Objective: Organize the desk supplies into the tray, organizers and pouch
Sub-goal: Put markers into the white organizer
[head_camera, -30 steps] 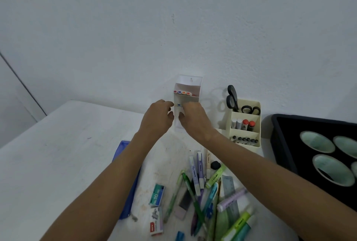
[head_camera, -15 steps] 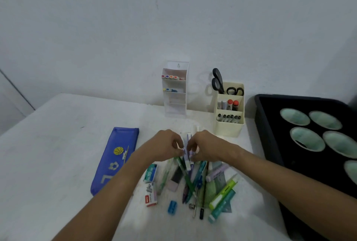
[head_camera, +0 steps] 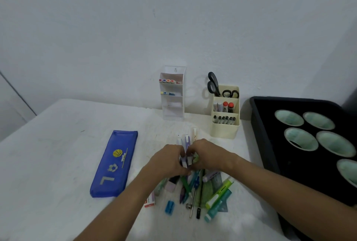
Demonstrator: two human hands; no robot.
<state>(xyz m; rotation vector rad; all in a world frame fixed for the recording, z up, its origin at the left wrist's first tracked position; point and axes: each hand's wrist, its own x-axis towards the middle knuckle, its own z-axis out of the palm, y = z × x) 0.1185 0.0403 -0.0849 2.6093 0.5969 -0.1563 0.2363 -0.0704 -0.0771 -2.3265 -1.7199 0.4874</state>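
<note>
Both hands gathering pens from the pile

Left hand (head_camera: 170,160) and right hand (head_camera: 207,155) pinch slim white-and-purple pens (head_camera: 185,142) pointing at 12 o'clock — a loose grip could spill them.

The pouch (head_camera: 114,163) is blue with a yellow basketball print. The tray (head_camera: 270,144) is black with pale green cups (head_camera: 301,139). One organizer (head_camera: 225,122) is cream, the other (head_camera: 172,93) clear white. The scissors (head_camera: 213,84) are black, the sharpener (head_camera: 169,207) blue.

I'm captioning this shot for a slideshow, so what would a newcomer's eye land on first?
Probably the two hands, left hand and right hand, meeting mid-table and gripping a few pens above a scattered pile of stationery. Next, the blue pouch lying flat to their left, and the black tray of pale green cups at right.
</note>
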